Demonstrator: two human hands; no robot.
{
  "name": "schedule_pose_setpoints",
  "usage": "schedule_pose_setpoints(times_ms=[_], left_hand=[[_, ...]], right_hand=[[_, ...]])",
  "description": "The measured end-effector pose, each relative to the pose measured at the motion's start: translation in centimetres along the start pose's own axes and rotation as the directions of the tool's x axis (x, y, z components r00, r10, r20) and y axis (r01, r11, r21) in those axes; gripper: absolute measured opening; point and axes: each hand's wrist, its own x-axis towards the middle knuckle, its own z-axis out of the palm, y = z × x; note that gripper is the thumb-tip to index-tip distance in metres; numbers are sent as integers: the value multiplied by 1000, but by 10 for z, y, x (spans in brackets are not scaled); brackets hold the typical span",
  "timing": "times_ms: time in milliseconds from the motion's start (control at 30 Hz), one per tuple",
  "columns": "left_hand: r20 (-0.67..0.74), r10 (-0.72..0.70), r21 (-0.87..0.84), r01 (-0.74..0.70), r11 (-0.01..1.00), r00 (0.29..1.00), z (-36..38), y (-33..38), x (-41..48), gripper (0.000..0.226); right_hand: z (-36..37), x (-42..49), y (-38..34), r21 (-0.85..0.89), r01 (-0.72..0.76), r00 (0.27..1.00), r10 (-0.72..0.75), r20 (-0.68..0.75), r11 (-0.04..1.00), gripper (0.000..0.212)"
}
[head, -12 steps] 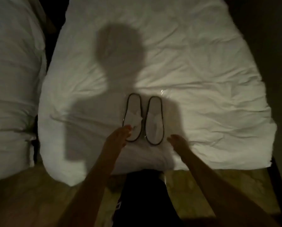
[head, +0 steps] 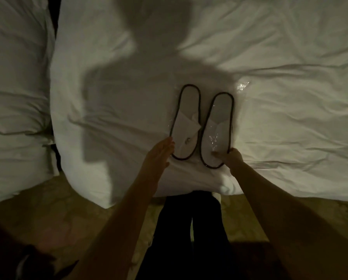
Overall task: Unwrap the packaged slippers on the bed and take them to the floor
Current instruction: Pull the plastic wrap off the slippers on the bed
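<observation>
Two white slippers with dark trim lie side by side near the foot edge of the white bed [head: 270, 118], both under clear glinting plastic wrap. The left slipper [head: 186, 122] sits a little farther up the bed than the right slipper [head: 217, 130]. My left hand [head: 159, 156] lies flat with fingers together, touching the near left edge of the left slipper. My right hand [head: 232, 157] pinches the near right corner of the right slipper's package. A shiny patch of wrap [head: 242, 85] shows beyond the right slipper.
A second white bed [head: 15, 98] stands at the left, with a dark gap between the two. Patterned yellowish carpet [head: 58, 215] runs along the foot of the beds. My dark-trousered legs [head: 189, 239] stand against the bed. My shadow falls across the bedding.
The view has closed in on the bed. My right hand has reached forward and closed on the right slipper's package. My left hand stays at the left slipper's edge.
</observation>
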Motion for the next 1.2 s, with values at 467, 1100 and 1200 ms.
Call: schedule_pose_setpoints(times_ms=[467,1100,1200], left_hand=[[377,-52,199,-26,980,925,65,48,12,27],[443,120,282,-265,922,889,64,54,-19,26],[403,133,265,-255,930,905,55,52,-15,21]], right_hand=[[-59,-189,2,211,151,910,-219,351,966,40],[-182,-154,-155,-115,364,915,-331,232,924,53],[-174,-152,-155,-207,403,886,-324,332,891,35]])
